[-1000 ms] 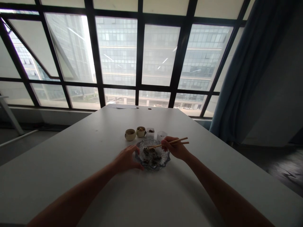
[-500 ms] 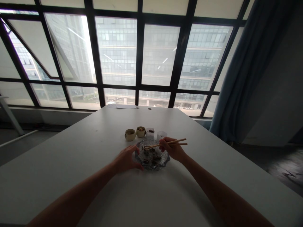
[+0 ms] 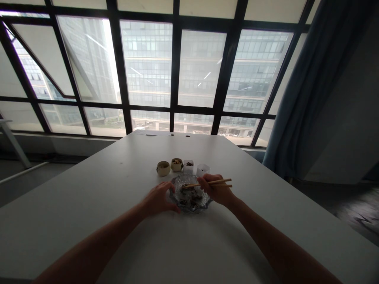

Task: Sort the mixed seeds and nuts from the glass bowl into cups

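Observation:
A clear glass bowl (image 3: 204, 202) with a wavy rim stands on the white table, with dark pieces (image 3: 192, 194) inside. My left hand (image 3: 160, 199) grips the bowl's left rim between thumb and fingers. Wooden chopsticks (image 3: 220, 182) are held in my right hand (image 3: 215, 188), over the bowl's right side. Their tips reach down to the dark pieces at the upper left of the bowl; whether they pinch one is too small to tell.
Behind the bowl stand two yellowish cups (image 3: 163, 169) (image 3: 177, 165), the right one with light brown bits, and two white containers (image 3: 188, 167) (image 3: 203, 169). White sheets (image 3: 154, 133) lie at the table's far edge. A blue curtain (image 3: 296, 98) hangs at the right.
My right hand has moved slightly down, and the chopstick tips now sit a little further right and lower among the dark pieces. The left hand keeps its hold on the rim.

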Demonstrator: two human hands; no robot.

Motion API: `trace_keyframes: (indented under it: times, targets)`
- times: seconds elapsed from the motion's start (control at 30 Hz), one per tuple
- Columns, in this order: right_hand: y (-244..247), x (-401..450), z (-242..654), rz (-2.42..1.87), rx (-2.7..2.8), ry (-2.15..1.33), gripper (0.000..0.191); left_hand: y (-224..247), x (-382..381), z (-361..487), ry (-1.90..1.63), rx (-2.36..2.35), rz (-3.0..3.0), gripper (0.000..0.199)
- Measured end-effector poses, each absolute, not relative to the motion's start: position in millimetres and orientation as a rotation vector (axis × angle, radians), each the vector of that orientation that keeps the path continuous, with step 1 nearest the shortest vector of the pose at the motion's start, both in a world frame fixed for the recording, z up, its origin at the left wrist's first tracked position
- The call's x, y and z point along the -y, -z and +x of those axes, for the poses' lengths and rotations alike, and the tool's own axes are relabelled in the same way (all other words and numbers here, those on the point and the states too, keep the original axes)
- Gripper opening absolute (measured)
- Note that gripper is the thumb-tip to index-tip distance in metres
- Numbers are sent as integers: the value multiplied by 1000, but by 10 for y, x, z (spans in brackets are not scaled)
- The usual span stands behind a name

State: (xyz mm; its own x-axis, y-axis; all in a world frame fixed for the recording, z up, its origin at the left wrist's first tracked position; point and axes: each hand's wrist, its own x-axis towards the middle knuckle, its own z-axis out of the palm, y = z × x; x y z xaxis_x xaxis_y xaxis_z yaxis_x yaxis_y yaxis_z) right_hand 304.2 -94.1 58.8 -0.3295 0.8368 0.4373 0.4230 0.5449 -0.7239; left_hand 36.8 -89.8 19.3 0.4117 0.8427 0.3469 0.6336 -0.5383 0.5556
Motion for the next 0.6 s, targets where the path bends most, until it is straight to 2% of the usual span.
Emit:
trace_keyframes:
  times: [0.23, 0.6]
  targets:
    - [-610, 973, 3035, -1051, 1913, -534, 55, -195, 896, 369, -859, -1261, 2346, 63]
    - [-600, 914, 3065, -1001, 1806, -689, 58, -187, 891, 360, -832, -1273, 2352, 64]
